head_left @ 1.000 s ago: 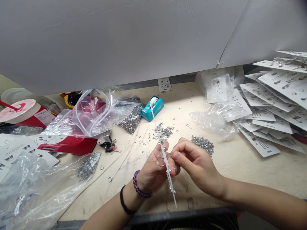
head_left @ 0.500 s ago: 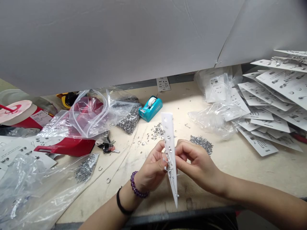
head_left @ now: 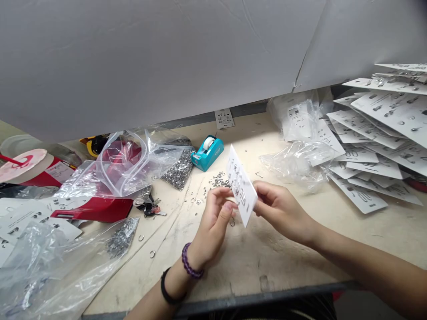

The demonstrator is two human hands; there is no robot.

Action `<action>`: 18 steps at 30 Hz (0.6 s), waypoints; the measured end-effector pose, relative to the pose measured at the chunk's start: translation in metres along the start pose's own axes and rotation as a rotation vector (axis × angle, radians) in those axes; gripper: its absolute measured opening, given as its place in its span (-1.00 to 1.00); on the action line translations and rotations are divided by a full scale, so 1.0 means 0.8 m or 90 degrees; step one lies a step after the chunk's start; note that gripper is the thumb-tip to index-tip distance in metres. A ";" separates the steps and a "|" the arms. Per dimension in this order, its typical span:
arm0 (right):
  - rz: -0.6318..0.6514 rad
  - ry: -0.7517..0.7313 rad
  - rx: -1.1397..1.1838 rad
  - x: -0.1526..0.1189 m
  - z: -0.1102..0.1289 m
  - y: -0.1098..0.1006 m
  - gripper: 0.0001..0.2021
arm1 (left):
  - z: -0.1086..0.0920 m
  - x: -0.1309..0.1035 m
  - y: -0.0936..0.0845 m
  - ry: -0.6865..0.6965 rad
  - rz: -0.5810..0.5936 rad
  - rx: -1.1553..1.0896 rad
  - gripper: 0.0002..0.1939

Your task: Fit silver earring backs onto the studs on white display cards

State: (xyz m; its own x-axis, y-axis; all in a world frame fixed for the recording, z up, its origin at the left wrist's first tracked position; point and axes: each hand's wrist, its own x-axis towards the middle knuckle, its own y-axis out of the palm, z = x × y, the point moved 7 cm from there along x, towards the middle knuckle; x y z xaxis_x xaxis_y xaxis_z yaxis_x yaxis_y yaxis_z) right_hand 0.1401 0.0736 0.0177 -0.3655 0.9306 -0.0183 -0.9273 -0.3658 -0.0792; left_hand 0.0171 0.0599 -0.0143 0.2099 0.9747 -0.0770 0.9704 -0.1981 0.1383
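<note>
While the right hand holds it up above the tabletop, the white card stands slantwise between the two hands, its printed face with rows of small silver pieces turned toward the left hand. The right fingers pinch the card at its near right edge, thumb and forefinger pressed together on it. On the left hand the fingers are curled, with the thumb tip close to the forefinger just beside the card's face; whether they touch the card or grip a small piece, I cannot tell. A purple bead bracelet and a black band circle the left wrist and forearm.

Beyond the card lies a scatter of small metal bits, and behind that a teal tape dispenser. To its left rests a clear bag of silver pieces, with keys and a red tray-like piece nearer. Two loose rings, one behind the other, lie left of the hands. On the right, crumpled clear plastic sits beside a leaning stack of similar cards
</note>
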 end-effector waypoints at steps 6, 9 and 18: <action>-0.036 -0.031 -0.016 -0.001 0.009 -0.010 -0.79 | -0.020 -0.006 -0.020 0.178 -0.156 0.147 -0.66; -0.034 -0.035 -0.049 -0.003 0.012 -0.008 -0.79 | -0.025 -0.006 -0.028 0.191 -0.205 0.130 -0.65; 0.022 0.002 0.010 -0.002 0.001 0.007 -0.83 | 0.016 0.000 0.020 -0.148 0.162 -0.083 -0.62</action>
State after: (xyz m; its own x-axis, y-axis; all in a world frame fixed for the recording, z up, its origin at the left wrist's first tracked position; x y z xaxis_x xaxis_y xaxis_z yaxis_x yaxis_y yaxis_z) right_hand 0.1351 0.0700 0.0178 -0.3978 0.9172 -0.0244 -0.9150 -0.3985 -0.0623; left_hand 0.0339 0.0556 -0.0248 0.4781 0.8438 -0.2437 0.8635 -0.4010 0.3058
